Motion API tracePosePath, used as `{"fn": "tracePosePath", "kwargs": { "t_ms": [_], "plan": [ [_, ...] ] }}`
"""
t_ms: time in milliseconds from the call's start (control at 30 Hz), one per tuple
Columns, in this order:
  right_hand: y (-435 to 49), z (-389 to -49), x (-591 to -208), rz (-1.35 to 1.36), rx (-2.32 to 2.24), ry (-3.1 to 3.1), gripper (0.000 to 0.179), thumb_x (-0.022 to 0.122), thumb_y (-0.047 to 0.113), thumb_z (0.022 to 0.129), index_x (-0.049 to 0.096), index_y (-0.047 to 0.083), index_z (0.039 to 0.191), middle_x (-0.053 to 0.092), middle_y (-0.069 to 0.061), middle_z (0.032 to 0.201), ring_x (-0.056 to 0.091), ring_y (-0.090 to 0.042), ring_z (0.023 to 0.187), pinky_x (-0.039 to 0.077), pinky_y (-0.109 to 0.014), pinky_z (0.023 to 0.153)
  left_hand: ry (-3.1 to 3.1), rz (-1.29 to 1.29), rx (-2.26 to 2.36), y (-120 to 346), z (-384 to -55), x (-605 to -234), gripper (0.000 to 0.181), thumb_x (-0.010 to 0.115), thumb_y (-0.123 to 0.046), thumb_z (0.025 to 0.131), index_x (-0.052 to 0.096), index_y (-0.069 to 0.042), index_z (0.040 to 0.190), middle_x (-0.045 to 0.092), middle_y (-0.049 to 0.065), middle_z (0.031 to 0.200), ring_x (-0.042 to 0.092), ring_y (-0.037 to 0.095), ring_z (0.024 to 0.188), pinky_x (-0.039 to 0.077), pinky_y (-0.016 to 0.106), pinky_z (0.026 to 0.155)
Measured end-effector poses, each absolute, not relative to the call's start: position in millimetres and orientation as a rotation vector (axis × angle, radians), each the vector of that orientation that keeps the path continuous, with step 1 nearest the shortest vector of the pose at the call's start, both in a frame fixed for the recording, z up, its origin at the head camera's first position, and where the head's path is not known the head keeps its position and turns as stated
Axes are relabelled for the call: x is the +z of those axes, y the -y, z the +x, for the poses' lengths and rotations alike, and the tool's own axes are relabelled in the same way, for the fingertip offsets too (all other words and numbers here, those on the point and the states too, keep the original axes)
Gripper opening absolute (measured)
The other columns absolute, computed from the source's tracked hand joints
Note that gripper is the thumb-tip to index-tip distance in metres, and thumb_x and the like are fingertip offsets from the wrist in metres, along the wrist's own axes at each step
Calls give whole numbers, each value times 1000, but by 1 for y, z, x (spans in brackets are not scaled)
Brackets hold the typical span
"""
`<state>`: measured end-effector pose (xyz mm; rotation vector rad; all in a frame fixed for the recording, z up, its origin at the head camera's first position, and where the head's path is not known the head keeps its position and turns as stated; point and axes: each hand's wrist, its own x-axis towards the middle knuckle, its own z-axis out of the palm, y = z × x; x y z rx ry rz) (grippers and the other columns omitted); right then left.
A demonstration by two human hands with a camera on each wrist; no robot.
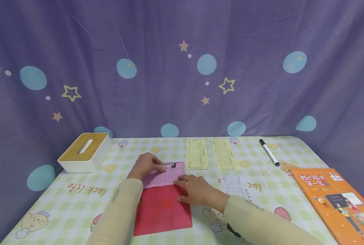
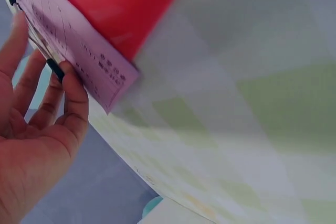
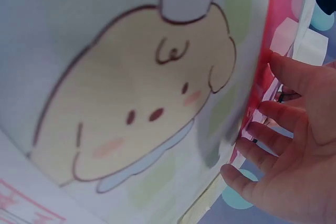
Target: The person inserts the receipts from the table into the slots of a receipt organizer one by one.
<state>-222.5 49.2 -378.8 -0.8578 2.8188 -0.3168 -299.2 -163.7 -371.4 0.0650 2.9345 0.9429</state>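
Observation:
A red clipboard (image 1: 165,212) lies on the table with a pink printed slip (image 1: 165,177) across its upper part. At its top edge is a metal clip (image 1: 170,165) with black ends. My left hand (image 1: 145,166) grips this clip; in the left wrist view the thumb lies on the wire and a fingertip is at one black end. My right hand (image 1: 198,191) has its fingers spread along the right edge of the slip and board, fingertips touching them. In the right wrist view the right hand (image 3: 299,135) shows the thumb at the red board's edge.
Two yellow slips (image 1: 196,154) lie behind the right hand, and a white slip (image 1: 235,185) is partly covered by the right sleeve. A black-and-white marker (image 1: 269,152) and an orange book (image 1: 338,200) are at right. The tissue box (image 1: 85,151) stands back left.

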Motion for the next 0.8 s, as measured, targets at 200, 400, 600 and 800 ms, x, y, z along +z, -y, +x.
{"fn": "tracePosePath", "kwargs": {
  "t_ms": [200,400,600,800],
  "plan": [
    [-50,-223,-382,-829,-352,-2807,61,73,42,93,56,19,147,50,-4,152,44,-29,140,38,-54,111,-2939,69,948,166,-300,-374,24,85,-21,85,80,-2,98,75,9,97,64,26,96,51,44,93],
    [-56,-224,-381,-886,-363,-2806,62,75,41,92,57,17,146,51,-6,150,47,-29,138,41,-53,109,-2932,30,941,162,-299,-374,22,83,-19,86,79,-1,99,73,9,96,61,25,92,50,43,92],
    [-70,-226,-374,-920,-476,-2788,63,80,34,88,58,14,144,54,-7,146,49,-28,135,41,-48,110,-2949,22,938,160,-299,-372,22,83,-17,86,79,0,99,73,10,95,61,25,91,50,43,90],
    [-98,-230,-363,-937,-827,-2744,52,80,22,89,64,7,136,61,-10,136,55,-32,128,46,-50,105,-2936,-13,942,159,-299,-373,22,83,-17,86,79,0,100,72,11,97,61,26,94,49,43,92]
  ]
}}
